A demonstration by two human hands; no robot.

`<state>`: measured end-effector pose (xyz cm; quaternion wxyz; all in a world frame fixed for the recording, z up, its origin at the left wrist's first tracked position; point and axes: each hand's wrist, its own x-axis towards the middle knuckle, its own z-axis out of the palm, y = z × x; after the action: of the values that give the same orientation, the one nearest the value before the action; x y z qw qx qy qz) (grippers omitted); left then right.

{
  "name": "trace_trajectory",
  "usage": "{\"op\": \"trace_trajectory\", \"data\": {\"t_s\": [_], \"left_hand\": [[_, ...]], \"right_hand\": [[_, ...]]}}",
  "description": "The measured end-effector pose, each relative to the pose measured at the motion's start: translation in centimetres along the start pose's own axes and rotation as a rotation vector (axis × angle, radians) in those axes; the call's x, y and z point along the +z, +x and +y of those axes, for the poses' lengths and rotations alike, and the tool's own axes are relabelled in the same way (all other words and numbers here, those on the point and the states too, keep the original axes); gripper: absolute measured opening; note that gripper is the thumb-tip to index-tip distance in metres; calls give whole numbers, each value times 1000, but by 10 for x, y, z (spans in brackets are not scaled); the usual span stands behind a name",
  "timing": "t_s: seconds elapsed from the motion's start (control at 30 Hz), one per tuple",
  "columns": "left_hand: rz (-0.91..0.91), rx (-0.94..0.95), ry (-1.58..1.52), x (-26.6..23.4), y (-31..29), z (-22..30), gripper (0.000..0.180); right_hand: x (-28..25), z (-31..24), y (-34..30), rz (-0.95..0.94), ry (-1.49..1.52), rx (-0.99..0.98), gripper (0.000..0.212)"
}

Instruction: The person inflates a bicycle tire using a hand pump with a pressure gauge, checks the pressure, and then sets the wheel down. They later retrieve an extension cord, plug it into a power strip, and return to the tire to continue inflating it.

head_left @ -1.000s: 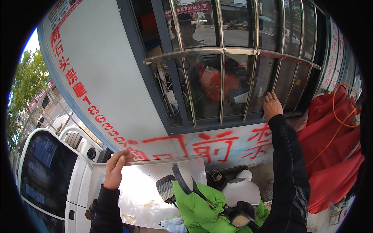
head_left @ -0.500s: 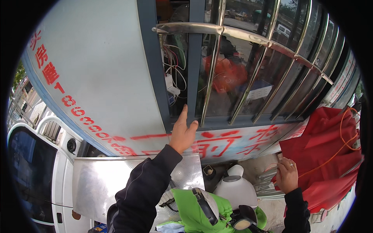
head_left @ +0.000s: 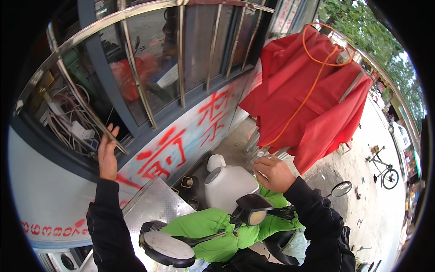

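My left hand (head_left: 108,154) is raised to a barred window, fingers stretched out behind the lower end of a metal bar (head_left: 81,102). Beside the fingertips is the lower part of the dark grey sliding window sash (head_left: 111,77); exact contact cannot be made out. Through the open part show coiled cables (head_left: 68,115) and a white box-like plug unit (head_left: 81,131). My right hand (head_left: 274,173) is held with curled fingers by the lower edge of a red cloth cover (head_left: 312,104). Whether anything small sits between its fingers is hidden.
Below my hands stands a scooter with a white rounded front (head_left: 231,188), green cover (head_left: 204,231) and round mirror (head_left: 167,248). A metal sheet (head_left: 156,204) lies against the wall. An orange cord (head_left: 308,97) hangs over the red cloth. A bicycle (head_left: 385,170) is farther right.
The view has swung right. The window sash has slid right past the first bar, widening the gap. My left hand went along with it, and my right hand remains near the red cloth.
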<state>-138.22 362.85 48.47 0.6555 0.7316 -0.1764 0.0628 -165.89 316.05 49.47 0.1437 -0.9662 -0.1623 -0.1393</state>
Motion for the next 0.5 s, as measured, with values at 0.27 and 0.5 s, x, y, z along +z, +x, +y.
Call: {"op": "trace_trajectory", "data": {"t_s": [0.27,0.5], "left_hand": [[-83,286,1095,-8,-43,-25,61],[-106,331,1267,-7,-42,-40,65]], "right_hand": [[3,45,-6,-16,178,275,23],[19,108,-2,150,-132,596,37]]}}
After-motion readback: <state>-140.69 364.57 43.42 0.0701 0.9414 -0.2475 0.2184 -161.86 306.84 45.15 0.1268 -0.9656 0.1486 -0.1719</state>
